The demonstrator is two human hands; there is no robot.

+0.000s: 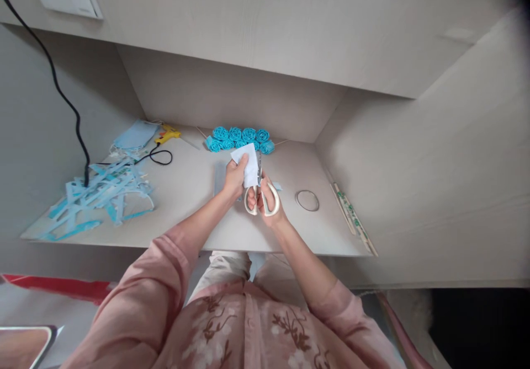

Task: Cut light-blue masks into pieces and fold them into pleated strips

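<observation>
My left hand (235, 176) is closed on a small white piece of sheet material (250, 165), thumb on top, above the middle of the desk. White-handled scissors (271, 199) are in my right hand (269, 192), with fingers through the handle loops. Their metal blades point away from me along the right edge of the white piece; I cannot tell whether they are cutting into it. Just behind it, blue rolled rosettes (249, 134) lie in two rows. Partly hidden under my left hand is a flat, clear bluish sheet (220, 177).
On the left lie a heap of blue and white strips (103, 190), a stack of light-blue face masks (136, 135) and a yellow glue gun (168, 133). To the right are a thin ring (307, 200) and wrapped sticks (351, 214). A black cord (62, 90) hangs at left. Panels enclose the desk.
</observation>
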